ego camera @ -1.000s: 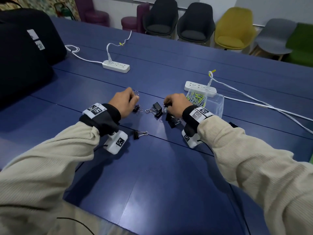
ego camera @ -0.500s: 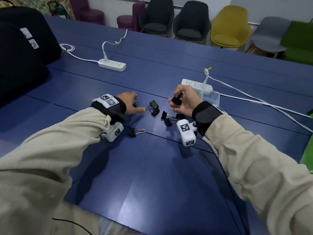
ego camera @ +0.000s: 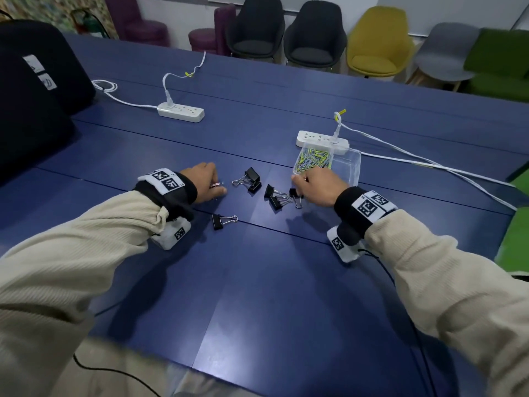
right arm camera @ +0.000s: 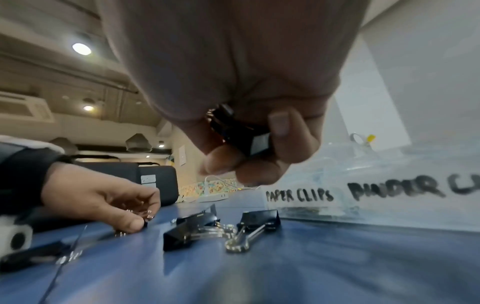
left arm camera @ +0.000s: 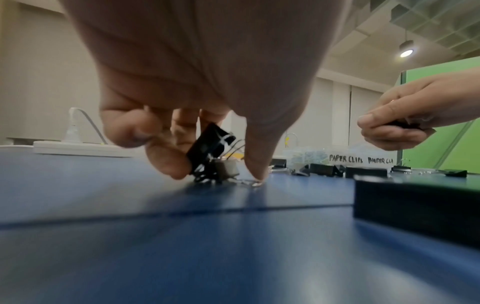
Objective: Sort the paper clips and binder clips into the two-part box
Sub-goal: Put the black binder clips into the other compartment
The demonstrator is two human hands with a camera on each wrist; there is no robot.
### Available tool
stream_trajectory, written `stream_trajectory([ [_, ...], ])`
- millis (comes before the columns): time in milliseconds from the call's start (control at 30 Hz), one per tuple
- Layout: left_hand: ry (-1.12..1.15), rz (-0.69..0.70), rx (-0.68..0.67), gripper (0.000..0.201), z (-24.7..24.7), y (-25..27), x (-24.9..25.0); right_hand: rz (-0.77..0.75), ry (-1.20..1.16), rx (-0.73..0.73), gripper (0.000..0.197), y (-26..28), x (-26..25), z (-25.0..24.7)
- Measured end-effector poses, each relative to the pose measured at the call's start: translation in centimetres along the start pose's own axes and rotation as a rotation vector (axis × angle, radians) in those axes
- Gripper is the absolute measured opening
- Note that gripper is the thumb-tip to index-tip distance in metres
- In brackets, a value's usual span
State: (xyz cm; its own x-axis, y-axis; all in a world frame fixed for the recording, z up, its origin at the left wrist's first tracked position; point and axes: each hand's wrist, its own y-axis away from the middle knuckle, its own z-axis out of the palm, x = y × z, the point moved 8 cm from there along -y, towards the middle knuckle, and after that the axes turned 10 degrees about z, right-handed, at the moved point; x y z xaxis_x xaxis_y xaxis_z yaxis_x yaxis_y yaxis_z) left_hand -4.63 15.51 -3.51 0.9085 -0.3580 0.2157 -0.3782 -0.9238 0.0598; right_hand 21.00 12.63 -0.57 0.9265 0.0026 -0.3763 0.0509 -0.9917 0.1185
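Note:
The clear two-part box (ego camera: 355, 169) stands right of centre, lettered PAPER CLIPS and BINDER CLIPS (right arm camera: 298, 194). Coloured paper clips (ego camera: 315, 159) fill its left part. Several black binder clips lie loose on the blue table: a pair (ego camera: 251, 179), a heap (ego camera: 276, 197) and a single one (ego camera: 223, 220). My left hand (ego camera: 219, 187) is low on the table left of the pair; its curled fingers hold a black binder clip (left arm camera: 210, 148) and the thumb tip touches a wire clip on the table. My right hand (ego camera: 297, 183), just in front of the box, pinches another black binder clip (right arm camera: 244, 131).
Two white power strips (ego camera: 181, 111) (ego camera: 322, 138) with trailing cables lie behind the work area, the second one right behind the box. A black bag (ego camera: 34, 96) fills the table's left side. Chairs stand beyond the far edge.
My right hand has turned palm down and dropped to the table in front of the box, still holding a clip. The left hand has curled its fingers in, a little left of the pair.

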Motion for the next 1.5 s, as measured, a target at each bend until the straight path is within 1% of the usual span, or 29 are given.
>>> stream_trajectory([
  [67,-0.019,-0.043,-0.033,0.039,0.4,0.6,-0.4,-0.084,0.065,-0.01,0.032,0.8,-0.5,0.7],
  [100,-0.028,-0.049,-0.049,0.038,0.6,0.7,-0.4,-0.117,0.077,-0.028,0.028,1.2,-0.8,1.0],
  [167,-0.019,-0.041,-0.083,0.034,0.7,1.0,-0.2,-0.169,0.113,-0.033,0.027,1.9,-1.6,1.6],
  [233,0.03,-0.043,-0.1,0.03,0.6,1.5,0.0,-0.185,0.18,0.003,0.026,2.2,-2.3,1.8],
  [267,0.063,-0.048,-0.096,0.029,0.4,1.8,0.1,-0.175,0.214,0.005,0.029,2.2,-2.5,1.9],
  [333,0.152,-0.051,-0.059,0.028,-0.2,2.6,0.5,-0.145,0.288,-0.015,0.046,2.2,-2.6,2.3],
  [367,0.223,-0.049,-0.031,0.027,-0.7,3.1,0.8,-0.135,0.326,-0.023,0.053,2.2,-2.7,2.4],
  [400,0.316,-0.044,0.001,0.025,-1.1,3.5,1.3,-0.136,0.355,-0.019,0.055,2.1,-2.8,2.6],
  [500,0.682,-0.033,0.07,0.015,-1.9,4.5,2.3,-0.142,0.366,-0.001,0.045,2.0,-3.2,2.7],
  [567,0.931,-0.068,0.115,0.01,-1.9,5.0,2.3,-0.157,0.37,0.01,0.038,2.0,-3.6,2.8],
  [600,0.997,-0.101,0.13,0.011,-1.8,5.3,2.2,-0.171,0.373,0.015,0.035,2.1,-3.8,2.8],
  [633,1.008,-0.131,0.13,0.013,-1.6,5.5,2.2,-0.182,0.375,0.02,0.032,2.3,-4.0,2.8],
  [700,0.888,-0.149,0.083,0.016,-1.2,5.8,2.4,-0.195,0.36,0.021,0.03,2.6,-4.2,2.6],
  [733,0.765,-0.141,0.045,0.018,-1.1,5.9,2.7,-0.197,0.342,0.009,0.029,2.7,-4.2,2.6],
  [767,0.596,-0.12,0.009,0.019,-1.0,6.0,2.9,-0.194,0.323,-0.014,0.027,2.8,-4.1,2.7],
  [833,0.215,-0.065,-0.058,0.012,-0.8,6.3,3.6,-0.175,0.291,-0.09,0.026,2.6,-3.7,3.2],
  [867,0.062,-0.035,-0.088,0.018,-0.6,6.4,4.0,-0.162,0.274,-0.126,0.026,2.5,-3.5,3.5],
  [933,-0.134,0.026,-0.165,0.042,0.2,6.3,4.8,-0.144,0.234,-0.152,0.032,2.5,-3.2,3.4],
  [967,-0.176,0.042,-0.204,0.048,0.5,6.2,5.0,-0.139,0.214,-0.145,0.038,2.5,-3.1,3.2],
  [1000,-0.188,0.051,-0.235,0.05,0.7,6.2,5.1,-0.134,0.199,-0.134,0.043,2.5,-3.0,3.0],
  [1067,-0.192,0.077,-0.256,0.043,1.0,5.9,5.3,-0.135,0.192,-0.123,0.047,2.5,-3.0,2.8],
  [1200,-0.224,0.112,-0.274,0.034,1.3,5.8,6.0,-0.144,0.189,-0.139,0.029,2.7,-2.9,2.8],
  [1300,-0.29,0.104,-0.272,0.028,1.3,5.8,6.3,-0.19,0.28,-0.127,0.02,3.2,-3.1,3.1],
  [1367,-0.369,0.11,-0.281,0.025,1.4,5.8,6.7,-0.228,0.377,-0.082,0.021,3.7,-3.2,3.1],
  [1433,-0.464,0.15,-0.275,0.025,1.3,5.3,7.5,-0.277,0.462,-0.034,0.027,4.2,-3.5,3.1],
  [1500,-0.523,0.195,-0.22,0.027,0.6,4.5,8.4,-0.297,0.488,-0.017,0.028,4.3,-3.3,3.1],
])
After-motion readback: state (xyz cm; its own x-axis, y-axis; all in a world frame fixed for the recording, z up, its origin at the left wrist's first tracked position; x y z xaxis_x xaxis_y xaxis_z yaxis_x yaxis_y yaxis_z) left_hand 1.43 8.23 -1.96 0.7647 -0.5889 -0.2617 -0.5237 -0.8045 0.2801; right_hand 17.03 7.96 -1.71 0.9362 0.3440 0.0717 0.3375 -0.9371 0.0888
